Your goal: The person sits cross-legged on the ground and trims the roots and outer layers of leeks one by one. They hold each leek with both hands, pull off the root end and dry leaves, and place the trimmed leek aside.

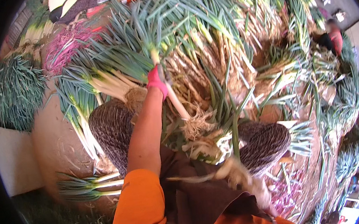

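My left hand, in a glove with a pink cuff, grips a large green onion by its pale shaft. Its leaves point away from me, and its bushy roots hang between my knees. Lower right, my right hand is motion-blurred near my lap. A long green leaf and a pale strip run out of it; its fingers are unclear. Papery peelings lie between my thighs. Beside my left knee rest cleaned green onions with white shafts.
A big heap of soil-brown green onions spreads ahead. Pink ties lie in piles at upper left and lower right. A stacked bundle stands far left. Three onions lie by my left hip. Another person sits at far right.
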Tool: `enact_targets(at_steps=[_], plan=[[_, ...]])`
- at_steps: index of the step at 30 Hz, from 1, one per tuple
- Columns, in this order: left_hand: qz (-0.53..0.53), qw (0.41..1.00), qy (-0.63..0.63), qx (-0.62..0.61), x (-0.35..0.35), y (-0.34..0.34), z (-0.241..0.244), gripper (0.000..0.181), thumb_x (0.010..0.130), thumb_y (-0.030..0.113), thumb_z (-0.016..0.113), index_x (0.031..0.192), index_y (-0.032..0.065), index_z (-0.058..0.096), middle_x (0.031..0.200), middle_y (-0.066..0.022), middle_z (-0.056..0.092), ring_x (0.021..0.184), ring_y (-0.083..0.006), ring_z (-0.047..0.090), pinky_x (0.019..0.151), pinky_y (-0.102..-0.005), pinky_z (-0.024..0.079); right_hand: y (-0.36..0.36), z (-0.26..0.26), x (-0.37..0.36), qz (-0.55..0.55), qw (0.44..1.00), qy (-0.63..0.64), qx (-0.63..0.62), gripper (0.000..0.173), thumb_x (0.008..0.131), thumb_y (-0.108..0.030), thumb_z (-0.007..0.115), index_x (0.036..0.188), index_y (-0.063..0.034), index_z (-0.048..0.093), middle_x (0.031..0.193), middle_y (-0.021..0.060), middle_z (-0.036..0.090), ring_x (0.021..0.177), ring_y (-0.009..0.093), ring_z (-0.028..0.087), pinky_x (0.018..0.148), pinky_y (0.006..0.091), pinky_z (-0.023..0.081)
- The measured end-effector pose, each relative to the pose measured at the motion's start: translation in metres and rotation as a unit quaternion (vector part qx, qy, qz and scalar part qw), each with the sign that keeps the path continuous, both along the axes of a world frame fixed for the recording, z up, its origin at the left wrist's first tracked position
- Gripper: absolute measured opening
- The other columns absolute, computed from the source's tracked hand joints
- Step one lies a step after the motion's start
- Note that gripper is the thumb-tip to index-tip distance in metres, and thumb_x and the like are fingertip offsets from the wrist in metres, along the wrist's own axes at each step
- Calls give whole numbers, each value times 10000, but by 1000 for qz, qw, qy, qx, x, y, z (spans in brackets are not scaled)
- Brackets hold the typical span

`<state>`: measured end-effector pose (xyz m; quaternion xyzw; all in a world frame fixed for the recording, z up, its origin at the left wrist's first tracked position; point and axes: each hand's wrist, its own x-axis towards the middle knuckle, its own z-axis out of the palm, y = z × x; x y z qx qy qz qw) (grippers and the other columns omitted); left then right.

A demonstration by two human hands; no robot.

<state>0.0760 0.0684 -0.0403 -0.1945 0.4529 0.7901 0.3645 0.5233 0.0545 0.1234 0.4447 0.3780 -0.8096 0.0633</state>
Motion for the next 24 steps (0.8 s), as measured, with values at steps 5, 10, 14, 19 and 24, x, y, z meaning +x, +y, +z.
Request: enact_targets(at_steps=[5, 10, 14, 19, 24], plan=[[10, 995, 36, 88, -13, -3, 10, 301, 892, 377, 608, 936, 118, 460, 704, -21, 425, 488, -141, 403, 389, -274, 348, 55, -54, -67, 359, 740, 52, 566, 301, 896, -313, 559, 890, -14, 591, 709, 192, 598, 713, 378, 617, 637, 431, 483], [40, 989, 132, 50, -13, -61, 93, 175, 939, 272, 552, 995, 107, 542, 678, -17, 504, 462, -118, 459, 373, -255, 422, 54, -51, -154, 546, 667, 15, 507, 434, 898, -440, 511, 918, -22, 624, 886, 211, 645, 857, 372, 631, 751, 440, 485], [24, 927, 357, 112, -87, -192, 89, 246, 953, 254, 528, 1103, 60, 537, 665, 35, 514, 455, -91, 467, 376, -241, 430, 63, -152, -178, 637, 600, -60, 480, 491, 900, -480, 494, 959, -19, 652, 1008, 207, 658, 906, 381, 637, 792, 445, 485], [183, 936, 292, -65, -61, -349, 119, 332, 950, 339, 548, 1198, 118, 546, 716, 48, 512, 535, -47, 444, 457, -214, 392, 104, -176, -221, 424, 738, -48, 523, 537, 814, -494, 589, 1020, 0, 637, 929, 215, 667, 880, 350, 645, 821, 400, 498], [322, 868, 189, -329, 38, -533, -24, 291, 909, 373, 603, 785, 117, 541, 613, 17, 422, 555, -115, 437, 510, -272, 383, 132, -267, -269, 270, 738, -95, 611, 578, 825, -428, 608, 1199, 2, 511, 1037, 251, 628, 915, 400, 618, 792, 460, 493]])
